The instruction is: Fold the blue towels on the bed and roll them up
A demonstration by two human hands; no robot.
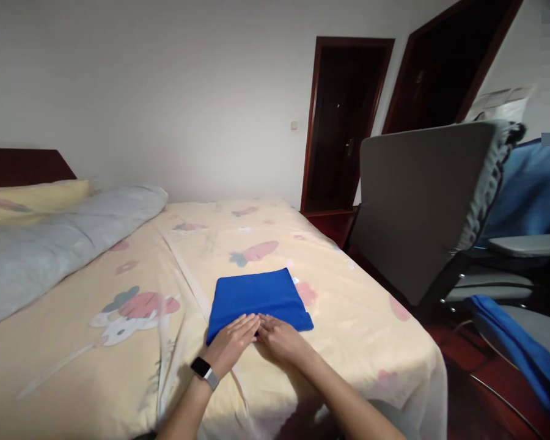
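Observation:
A folded blue cloth (259, 296) lies flat on the pale yellow bed sheet (348, 305) near the bed's foot. My left hand (231, 342), with a dark watch on its wrist, rests fingers outstretched on the cloth's near edge. My right hand (279, 339) lies flat beside it, fingertips touching the same edge. The two hands meet at the fingertips. Neither hand holds anything.
A grey duvet (50, 238) and a yellow pillow (32, 198) lie at the bed's left. To the right stands a grey office chair (421, 195) with blue fabric (522, 354) draped over it. Dark wooden doors (343, 122) are behind.

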